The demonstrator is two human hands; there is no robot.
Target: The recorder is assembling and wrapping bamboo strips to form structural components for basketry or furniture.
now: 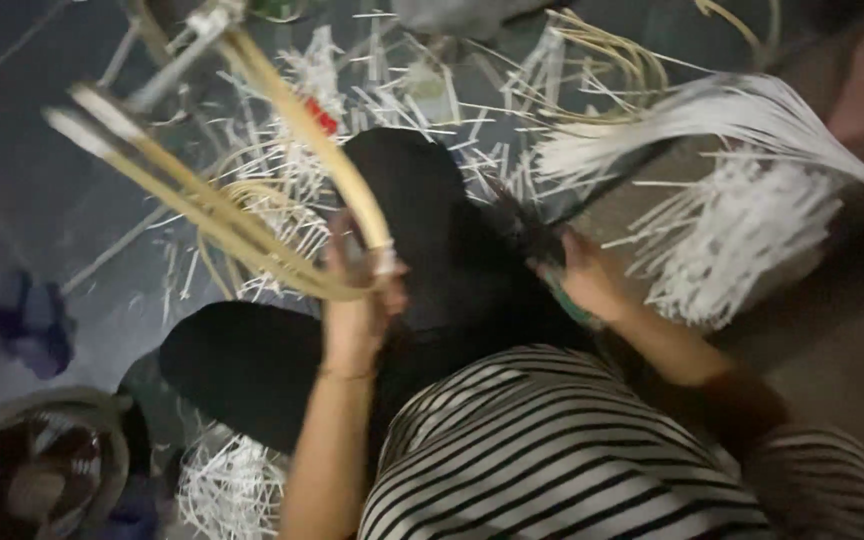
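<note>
Left hand (357,300) is closed around a bundle of bent tan cane strips (252,215), lifted over the black-clad lap (422,230) and arcing toward the floor's upper-left corner. Right hand (584,275) is curled near a dark tuft and something green; blur hides the exact grip. This looks like the sorting or bending step; next, the right hand likely needs to meet the bundle near the white strip pile (742,235) along the right edge.

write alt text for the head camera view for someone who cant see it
Seen from above, a person in a striped top sits on a dark floor, the left hand gripping a bundle of bent tan cane strips while the right hand grips a dark tool whose kind is unclear. White cut strips litter the floor.
</note>
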